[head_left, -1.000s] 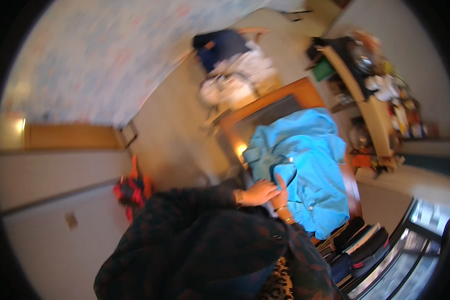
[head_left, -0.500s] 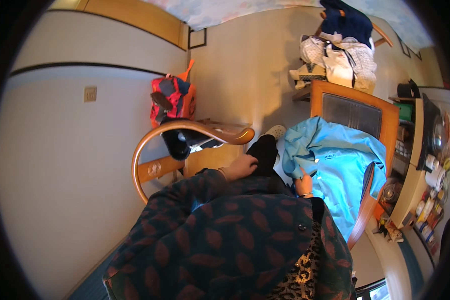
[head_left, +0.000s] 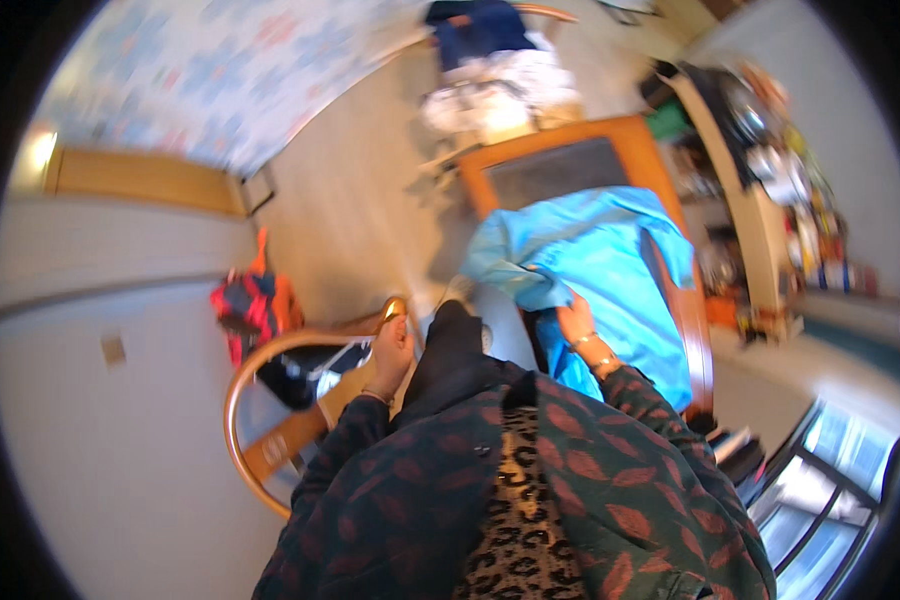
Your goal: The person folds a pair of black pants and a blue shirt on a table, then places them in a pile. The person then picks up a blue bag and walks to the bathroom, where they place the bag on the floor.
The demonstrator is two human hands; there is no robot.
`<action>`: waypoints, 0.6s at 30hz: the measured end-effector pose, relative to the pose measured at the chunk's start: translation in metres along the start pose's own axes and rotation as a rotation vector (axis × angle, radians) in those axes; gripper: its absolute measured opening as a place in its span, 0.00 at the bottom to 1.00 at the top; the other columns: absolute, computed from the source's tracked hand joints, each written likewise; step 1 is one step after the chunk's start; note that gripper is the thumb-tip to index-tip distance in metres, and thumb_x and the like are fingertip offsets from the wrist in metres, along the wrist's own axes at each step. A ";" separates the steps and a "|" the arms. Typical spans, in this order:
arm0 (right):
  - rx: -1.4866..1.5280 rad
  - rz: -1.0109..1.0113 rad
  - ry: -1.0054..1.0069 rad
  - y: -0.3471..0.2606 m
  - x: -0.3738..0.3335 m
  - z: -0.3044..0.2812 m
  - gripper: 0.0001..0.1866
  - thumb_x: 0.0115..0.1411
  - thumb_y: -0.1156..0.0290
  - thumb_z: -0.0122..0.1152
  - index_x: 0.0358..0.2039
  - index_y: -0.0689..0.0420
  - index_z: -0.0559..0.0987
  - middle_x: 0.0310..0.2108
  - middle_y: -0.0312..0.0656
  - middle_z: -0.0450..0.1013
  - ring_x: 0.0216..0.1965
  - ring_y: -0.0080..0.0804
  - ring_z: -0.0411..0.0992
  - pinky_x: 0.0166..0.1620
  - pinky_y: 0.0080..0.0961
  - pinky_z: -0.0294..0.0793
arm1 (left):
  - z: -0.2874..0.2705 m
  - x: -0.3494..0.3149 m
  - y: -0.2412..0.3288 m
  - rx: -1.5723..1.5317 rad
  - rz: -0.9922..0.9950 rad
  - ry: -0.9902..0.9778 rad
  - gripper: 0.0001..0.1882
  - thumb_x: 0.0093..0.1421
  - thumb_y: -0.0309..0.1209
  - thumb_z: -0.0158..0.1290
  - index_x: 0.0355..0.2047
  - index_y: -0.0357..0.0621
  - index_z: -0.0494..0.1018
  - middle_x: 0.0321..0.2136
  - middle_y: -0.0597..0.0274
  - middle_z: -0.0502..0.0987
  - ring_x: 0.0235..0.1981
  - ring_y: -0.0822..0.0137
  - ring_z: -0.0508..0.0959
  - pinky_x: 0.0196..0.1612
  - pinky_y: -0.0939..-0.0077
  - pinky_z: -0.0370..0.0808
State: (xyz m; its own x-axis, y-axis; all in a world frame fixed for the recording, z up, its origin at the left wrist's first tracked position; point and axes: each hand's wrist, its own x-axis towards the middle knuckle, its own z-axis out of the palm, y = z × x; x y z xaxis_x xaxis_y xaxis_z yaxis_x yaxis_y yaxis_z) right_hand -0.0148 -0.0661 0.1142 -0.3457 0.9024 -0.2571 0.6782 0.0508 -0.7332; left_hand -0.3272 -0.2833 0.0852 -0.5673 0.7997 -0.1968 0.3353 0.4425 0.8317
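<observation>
A bright blue shirt (head_left: 610, 240) lies spread over the wooden chair (head_left: 646, 160) on my right, one sleeve folded toward my legs. My right hand (head_left: 576, 322) is closed on the shirt's near edge, fingers partly hidden in the cloth. My left hand (head_left: 392, 358) is curled into a loose fist, with nothing visible in it. It is just below the rounded arm end of a second wooden chair (head_left: 238, 385); whether they touch is unclear.
A red and orange bag (head_left: 250, 310) is by the left wall. Pale clothes (head_left: 500, 95) and a dark blue garment (head_left: 480, 35) are piled beyond the shirt's chair. A crowded shelf (head_left: 750, 215) stands at right, a floral-covered surface (head_left: 240, 70) at far left.
The view has swung to the right, blurring the scene. My left hand has gone from my thigh to beside the chair's arm end, its fingers now curled. My right hand still holds the shirt.
</observation>
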 end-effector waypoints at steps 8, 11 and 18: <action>0.165 0.106 0.214 -0.073 -0.063 -0.008 0.28 0.49 0.80 0.49 0.54 0.60 0.75 0.33 0.61 0.76 0.39 0.55 0.77 0.43 0.41 0.76 | 0.092 0.060 0.180 0.040 0.539 -0.850 0.55 0.46 0.33 0.68 0.71 0.53 0.47 0.46 0.53 0.75 0.36 0.61 0.78 0.38 0.69 0.76; 0.399 0.063 0.414 -0.078 -0.080 0.001 0.22 0.55 0.74 0.53 0.51 0.55 0.77 0.41 0.55 0.77 0.46 0.52 0.76 0.48 0.39 0.75 | 0.122 0.077 0.202 0.263 0.788 -1.066 0.43 0.47 0.41 0.66 0.63 0.49 0.63 0.48 0.44 0.76 0.50 0.45 0.76 0.46 0.57 0.75; 0.319 0.437 0.380 -0.082 -0.080 -0.001 0.20 0.57 0.66 0.54 0.50 0.57 0.76 0.41 0.58 0.76 0.43 0.57 0.74 0.48 0.47 0.73 | 0.152 0.100 0.221 0.474 0.737 -1.128 0.24 0.49 0.40 0.62 0.47 0.46 0.77 0.35 0.46 0.81 0.39 0.48 0.82 0.41 0.60 0.76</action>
State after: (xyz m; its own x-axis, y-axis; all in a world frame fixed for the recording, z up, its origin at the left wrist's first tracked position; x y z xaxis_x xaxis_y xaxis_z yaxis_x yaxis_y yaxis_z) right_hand -0.0421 -0.1423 0.1960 0.2102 0.9023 -0.3764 0.4587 -0.4310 -0.7771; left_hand -0.1951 -0.0440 0.1704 0.6605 0.6922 -0.2909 0.6283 -0.2974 0.7189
